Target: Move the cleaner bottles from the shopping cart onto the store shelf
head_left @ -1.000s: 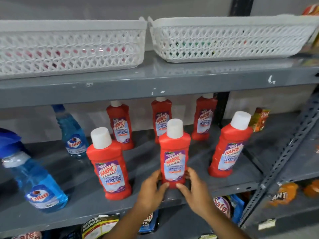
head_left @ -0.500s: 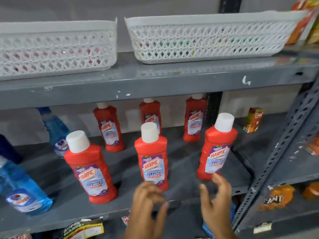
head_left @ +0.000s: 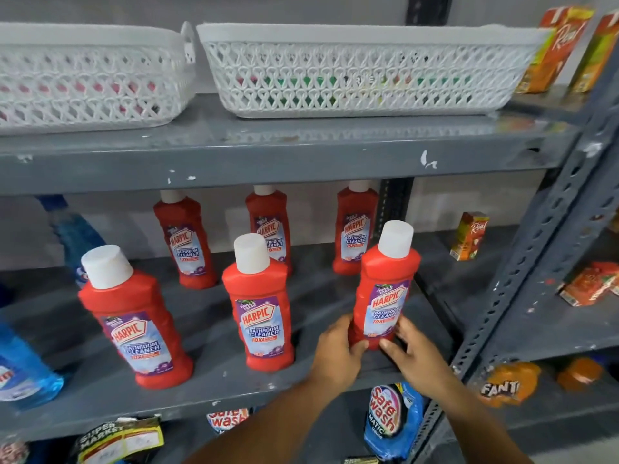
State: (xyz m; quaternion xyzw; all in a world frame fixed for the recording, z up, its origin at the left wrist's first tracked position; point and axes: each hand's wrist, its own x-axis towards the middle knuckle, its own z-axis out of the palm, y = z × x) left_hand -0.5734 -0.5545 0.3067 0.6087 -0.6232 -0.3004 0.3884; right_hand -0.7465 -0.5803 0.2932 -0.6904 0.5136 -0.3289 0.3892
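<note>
Several red Harpic cleaner bottles with white caps stand upright on the grey middle shelf (head_left: 207,380) in two rows. My left hand (head_left: 338,349) and my right hand (head_left: 413,349) clasp the base of the front right bottle (head_left: 385,289) from both sides. To its left stand the front middle bottle (head_left: 259,306) and the front left bottle (head_left: 134,319), both untouched. Three more bottles line the back, the right one (head_left: 356,229) just behind the held one. The shopping cart is out of view.
Two white lattice baskets (head_left: 361,68) sit on the shelf above. Blue Colin spray bottles (head_left: 26,366) stand at the left. A grey slotted upright (head_left: 536,256) bounds the bay on the right, with juice cartons (head_left: 469,236) beyond. Detergent pouches (head_left: 392,420) lie on the shelf below.
Both hands let go of the front middle bottle, shifted right and closed around the base of the front right bottle. The view swung a little rightward.
</note>
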